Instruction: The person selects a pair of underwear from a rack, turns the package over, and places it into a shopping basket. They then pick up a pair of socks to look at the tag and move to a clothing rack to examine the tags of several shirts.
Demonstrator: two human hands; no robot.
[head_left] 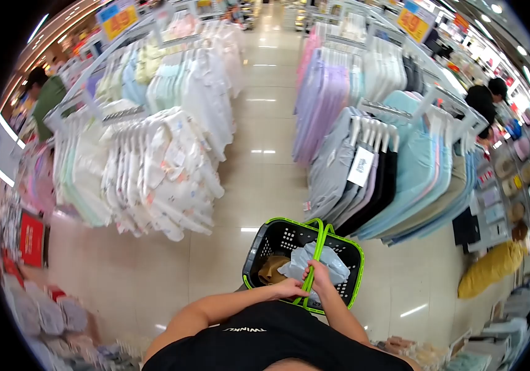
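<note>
A black shopping basket (pixel 255 250) with a bright green rim hangs in front of my body. Its green handles (pixel 319 244) are raised and meet over the middle. My right hand (pixel 319 275) is closed around the handles. Against their lower part, nearer my body, my left hand (pixel 290 289) is also closed, its fingertips partly hidden. Inside the basket lie a pale blue-grey item in what looks like plastic (pixel 336 266) and a brown cloth-like item (pixel 272 270).
Clothes racks flank a tiled aisle (pixel 265 123): white printed garments (pixel 166 173) on the left, grey, black and blue ones (pixel 413 167) on the right. A yellow bundle (pixel 492 269) lies at far right. One person (pixel 48 96) stands left, another (pixel 482 102) right.
</note>
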